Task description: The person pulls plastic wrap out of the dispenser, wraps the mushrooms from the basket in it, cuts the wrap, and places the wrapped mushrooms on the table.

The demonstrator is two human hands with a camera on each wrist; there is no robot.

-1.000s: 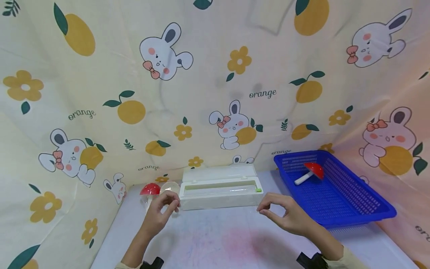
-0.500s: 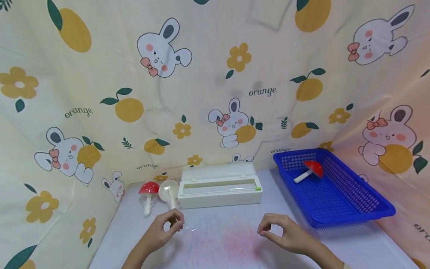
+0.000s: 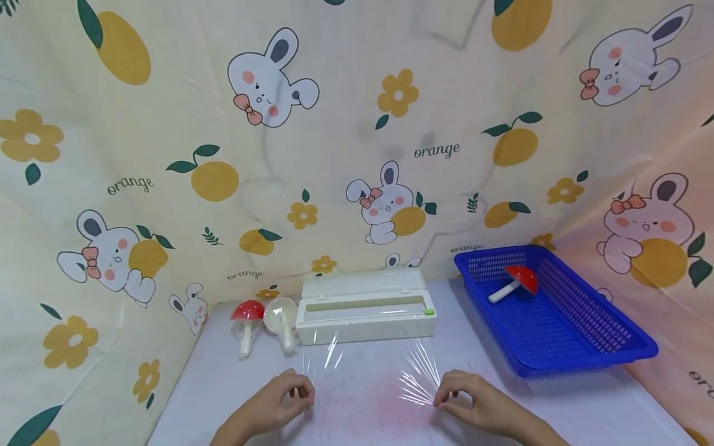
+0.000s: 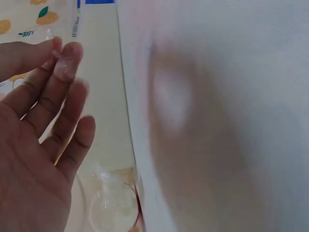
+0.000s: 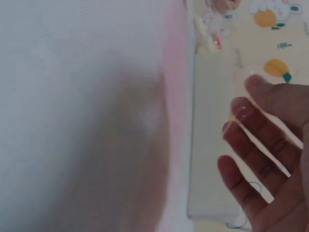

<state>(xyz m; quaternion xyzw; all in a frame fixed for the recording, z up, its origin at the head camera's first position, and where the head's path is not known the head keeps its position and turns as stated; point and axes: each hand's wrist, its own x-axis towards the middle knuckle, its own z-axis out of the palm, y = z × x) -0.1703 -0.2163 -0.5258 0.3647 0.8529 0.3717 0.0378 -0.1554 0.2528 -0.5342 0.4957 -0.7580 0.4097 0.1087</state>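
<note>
Clear plastic wrap [image 3: 421, 375] stretches forward from a white wrap dispenser [image 3: 365, 331], whose lid stands raised at the back. Bright creases fan out from its near right corner, pinched between thumb and fingertips of my right hand [image 3: 485, 402]. The near left corner is pinched by my left hand [image 3: 276, 402]. Both hands are low over the table, in front of the dispenser. In the left wrist view a bit of film shows at the thumb and fingertips of the left hand [image 4: 43, 111]. The right wrist view shows the other fingers of the right hand [image 5: 270, 159] loosely spread.
Left of the dispenser lie a red-capped toy mushroom [image 3: 248, 311] and a cream one [image 3: 281, 313], both wrapped in film. A blue plastic basket [image 3: 591, 360] at the right holds another red-capped mushroom [image 3: 521, 280]. Behind the white table [image 3: 357, 427] hangs a patterned cloth [image 3: 334, 142].
Both hands have come back from the dispenser toward me, pulling out the plastic wrap, which now shows as a stretched sheet. Dispenser, basket and mushrooms have stayed in place.
</note>
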